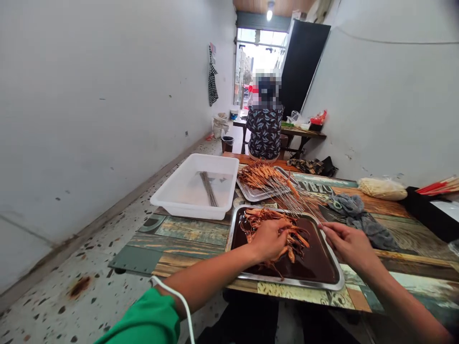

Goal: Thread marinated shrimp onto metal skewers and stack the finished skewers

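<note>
A steel tray [335,282] in front of me holds dark brown sauce and reddish-brown, stringy food pieces [294,253]; their exact kind is unclear. My left hand [270,241] is over the pile, fingers closed on some of the pieces. Beyond the tray's right rim, my right hand [349,243] pinches what looks like a thin metal skewer, with thumb and forefinger together. Behind, a second tray [247,193] bears a heap of loaded skewers [261,174], their bare metal ends [290,203] fanning toward me.
Left of the trays stands a white plastic tub [168,196] with several bare metal skewers [208,188]. Grey cloths [373,231], a bagged pale bundle [382,188] and a black box [423,215] lie rightward. Another person [265,131] sits facing away at a farther table [308,131].
</note>
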{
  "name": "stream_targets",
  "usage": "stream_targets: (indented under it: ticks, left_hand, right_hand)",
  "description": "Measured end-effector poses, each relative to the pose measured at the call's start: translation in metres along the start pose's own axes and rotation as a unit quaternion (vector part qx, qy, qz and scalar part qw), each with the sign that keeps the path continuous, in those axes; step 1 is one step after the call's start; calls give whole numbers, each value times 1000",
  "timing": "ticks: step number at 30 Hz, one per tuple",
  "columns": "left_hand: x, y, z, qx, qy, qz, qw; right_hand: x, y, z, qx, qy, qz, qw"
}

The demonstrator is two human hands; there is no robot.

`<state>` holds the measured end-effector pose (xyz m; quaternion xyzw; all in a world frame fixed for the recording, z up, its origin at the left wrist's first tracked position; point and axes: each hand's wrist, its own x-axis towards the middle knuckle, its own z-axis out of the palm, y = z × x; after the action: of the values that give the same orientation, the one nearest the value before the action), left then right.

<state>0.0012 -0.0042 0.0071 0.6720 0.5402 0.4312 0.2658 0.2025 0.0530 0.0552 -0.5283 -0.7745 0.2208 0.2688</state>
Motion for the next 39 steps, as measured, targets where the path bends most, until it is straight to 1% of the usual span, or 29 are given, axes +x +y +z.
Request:
stream_targets:
  ticks: [2, 5, 8, 10, 13, 15, 17, 19, 20, 23, 26, 28, 29, 32, 34, 36, 39]
  left_hand:
    - [-1, 1, 0, 5, -7, 17, 1000]
    - [-2, 1, 2, 6, -9, 57, 998]
    - [-1, -2, 4, 16, -3, 79, 997]
    - [0, -4, 4, 31, -2, 79, 996]
    - [0, -5, 4, 49, 2, 76, 996]
    - [1, -4, 3, 54, 5, 80, 995]
    - [1, -2, 2, 56, 8, 85, 995]
    - [0, -1, 1, 56, 8, 87, 995]
    - [0, 0, 1, 56, 8, 85, 995]
    - [0, 0, 1, 57, 15, 79, 995]
    - [-1, 0, 2, 59, 24, 75, 995]
    - [-2, -1, 2, 63, 19, 67, 996]
    - [-2, -1, 2, 69, 14, 60, 996]
    - [-2, -2, 3, 103, -10, 39, 994]
    - [-1, -3, 1, 123, -17, 31, 992]
    - [1, -3, -2, 131, -18, 20, 991]
    - [4, -1, -12, 145, -26, -11, 989]
  right_hand:
    - [41, -2, 15, -56, -4, -18, 998]
    - [96, -3, 38, -139, 1, -25, 990]
    - [137, -2, 59, -213, 7, -22, 977]
    - [155, -1, 72, -252, 4, -24, 968]
    - [170, -2, 88, -298, -8, -37, 954]
    - [175, -3, 94, -321, -17, -49, 946]
    - [176, -3, 93, -342, -22, -53, 938]
    - [173, 1, 83, -359, -23, -52, 932]
    - [169, 6, 74, -367, -23, -48, 929]
    - [147, 30, 36, -390, -36, -22, 920]
    - [106, 66, -7, -408, -78, 28, 909]
    - [71, 89, -26, -416, -111, 58, 901]
    - [54, 98, -32, -420, -126, 71, 896]
    - [12, 118, -35, -430, -151, 97, 885]
    - [-4, 124, -30, -432, -151, 105, 883]
    - [-11, 125, -25, -429, -141, 108, 886]
    - [-9, 122, -21, -411, -121, 107, 897]
